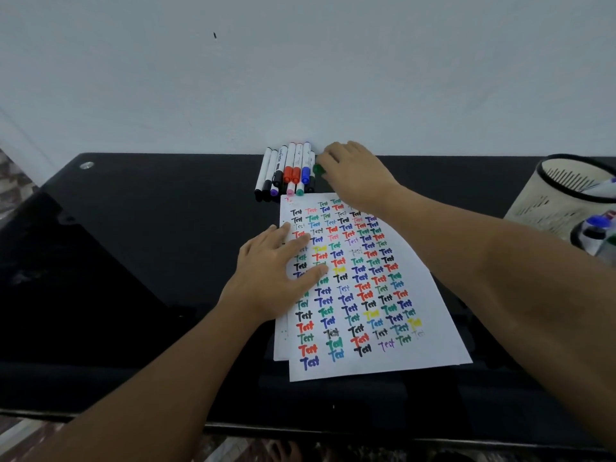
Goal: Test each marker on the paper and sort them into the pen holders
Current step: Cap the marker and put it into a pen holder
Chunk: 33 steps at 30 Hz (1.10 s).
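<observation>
A white sheet of paper, covered with rows of the word "Test" in many colours, lies on the black table. My left hand rests flat on the sheet's left side, fingers spread. Several markers lie in a row against the wall behind the paper, caps toward me. My right hand reaches to the row's right end, fingers curled around a green-capped marker; most of that marker is hidden by the hand. Two pen holders stand at the right: a pale mesh one and a dark one, both holding markers.
A white wall rises directly behind the table. The table's front edge runs across the bottom, with patterned floor below. A round metal fitting sits at the table's far left corner.
</observation>
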{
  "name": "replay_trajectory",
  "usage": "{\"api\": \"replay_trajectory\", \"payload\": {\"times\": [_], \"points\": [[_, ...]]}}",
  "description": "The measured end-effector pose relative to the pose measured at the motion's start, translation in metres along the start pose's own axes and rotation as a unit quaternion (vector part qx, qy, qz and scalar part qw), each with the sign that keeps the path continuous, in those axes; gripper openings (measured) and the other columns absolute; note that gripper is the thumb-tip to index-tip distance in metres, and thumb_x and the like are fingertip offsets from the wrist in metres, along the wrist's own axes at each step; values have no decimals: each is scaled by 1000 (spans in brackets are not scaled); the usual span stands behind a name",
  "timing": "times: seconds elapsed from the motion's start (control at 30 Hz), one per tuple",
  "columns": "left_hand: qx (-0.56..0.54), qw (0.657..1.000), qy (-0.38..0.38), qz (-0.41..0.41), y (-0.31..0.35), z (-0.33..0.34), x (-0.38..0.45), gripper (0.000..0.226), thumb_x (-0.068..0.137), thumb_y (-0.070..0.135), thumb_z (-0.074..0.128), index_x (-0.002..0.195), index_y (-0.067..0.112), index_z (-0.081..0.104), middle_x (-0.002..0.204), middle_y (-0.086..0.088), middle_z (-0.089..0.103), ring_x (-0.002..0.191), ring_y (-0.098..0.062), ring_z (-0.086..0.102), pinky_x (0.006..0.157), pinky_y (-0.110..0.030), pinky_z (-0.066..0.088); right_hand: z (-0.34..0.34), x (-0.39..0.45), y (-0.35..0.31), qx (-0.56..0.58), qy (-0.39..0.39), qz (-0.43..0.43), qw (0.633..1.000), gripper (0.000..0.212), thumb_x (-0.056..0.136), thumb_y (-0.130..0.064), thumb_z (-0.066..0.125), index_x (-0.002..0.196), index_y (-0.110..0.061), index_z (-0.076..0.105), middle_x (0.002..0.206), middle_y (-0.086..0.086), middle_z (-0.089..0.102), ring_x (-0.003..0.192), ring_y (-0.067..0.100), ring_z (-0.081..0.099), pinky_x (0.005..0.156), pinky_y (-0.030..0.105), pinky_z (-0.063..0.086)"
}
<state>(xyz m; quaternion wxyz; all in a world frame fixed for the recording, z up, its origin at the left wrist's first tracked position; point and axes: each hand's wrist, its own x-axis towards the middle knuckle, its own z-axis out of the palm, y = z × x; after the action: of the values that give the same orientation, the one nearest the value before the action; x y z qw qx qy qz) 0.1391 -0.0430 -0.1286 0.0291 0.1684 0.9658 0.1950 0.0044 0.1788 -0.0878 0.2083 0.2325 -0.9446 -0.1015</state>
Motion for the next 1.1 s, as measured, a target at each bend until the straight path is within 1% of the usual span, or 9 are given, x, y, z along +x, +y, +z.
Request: {"api": "replay_trajectory", "payload": {"times": [0.07, 0.17, 0.27, 0.37, 0.43, 0.63, 0.8, 0.97, 1.1], "points": [[1, 1000, 1, 2, 0, 0, 0, 81, 84, 86, 37, 154, 45, 31, 168, 10, 15, 155, -11, 2, 122, -39, -1, -13, -5, -4, 78, 14, 25, 997, 36, 108, -17, 45, 143, -10, 46, 119, 13, 63, 95, 28, 58, 89, 40, 45], [-6, 1000, 12, 7, 0, 0, 0, 81, 85, 86, 37, 154, 44, 33, 168, 9, 17, 155, -11, 3, 123, -40, 0, -35, -19, -15, 164, 31, 62, 984, 39, 112, -31, 35, 149, -18, 40, 113, 7, 59, 78, 22, 57, 66, 39, 52], [-9, 999, 32, 9, 2, -1, -1, 79, 88, 81, 40, 156, 39, 32, 166, 7, 24, 154, -13, 10, 124, -42, 7, -45, -44, -31, 225, -10, 100, 969, 41, 113, -42, 29, 147, -25, 45, 106, 0, 56, 82, 18, 60, 73, 38, 55], [-46, 996, 71, 4, 4, -2, -3, 75, 94, 69, 47, 158, 33, 29, 159, 4, 36, 147, -14, 27, 120, -42, 25, -49, -77, -48, 257, -101, 98, 956, 33, 112, -39, 33, 135, -21, 47, 98, -4, 61, 81, 15, 61, 77, 44, 56], [-66, 993, 95, 7, 4, -1, -3, 72, 97, 63, 49, 158, 31, 28, 153, 3, 42, 140, -14, 35, 114, -39, 33, -50, -95, -54, 254, -129, 93, 954, 27, 111, -39, 35, 126, -21, 49, 98, -3, 62, 82, 18, 60, 77, 44, 54], [-22, 991, 119, 65, 4, 0, -6, 55, 102, 47, 49, 151, 24, 44, 139, 1, 56, 129, -16, 45, 107, -36, 39, -52, -118, -58, 175, -131, 33, 975, 36, 111, -49, 29, 130, -31, 54, 103, -6, 68, 88, 19, 64, 71, 40, 56], [1, 979, 147, 142, -4, 5, -5, 40, 103, 41, 49, 131, 18, 66, 119, 1, 68, 112, -19, 56, 94, -44, 49, -57, -118, -62, 165, -127, 17, 978, 37, 109, -54, 27, 123, -36, 57, 88, -9, 66, 76, 14, 62, 65, 37, 56], [5, 975, 157, 157, -5, 5, -6, 36, 100, 33, 61, 131, 16, 66, 115, 2, 69, 108, -18, 56, 92, -41, 48, -60, -116, -64, 154, -100, 11, 983, 40, 108, -59, 26, 131, -44, 55, 85, -10, 69, 72, 13, 63, 62, 34, 55], [5, 974, 160, 163, -6, 5, -6, 36, 100, 32, 61, 133, 18, 65, 117, 3, 68, 109, -18, 55, 91, -40, 47, -61, -116, -64, 157, -108, 9, 982, 42, 106, -63, 29, 134, -45, 55, 92, -11, 72, 79, 13, 66, 64, 34, 55]]}}
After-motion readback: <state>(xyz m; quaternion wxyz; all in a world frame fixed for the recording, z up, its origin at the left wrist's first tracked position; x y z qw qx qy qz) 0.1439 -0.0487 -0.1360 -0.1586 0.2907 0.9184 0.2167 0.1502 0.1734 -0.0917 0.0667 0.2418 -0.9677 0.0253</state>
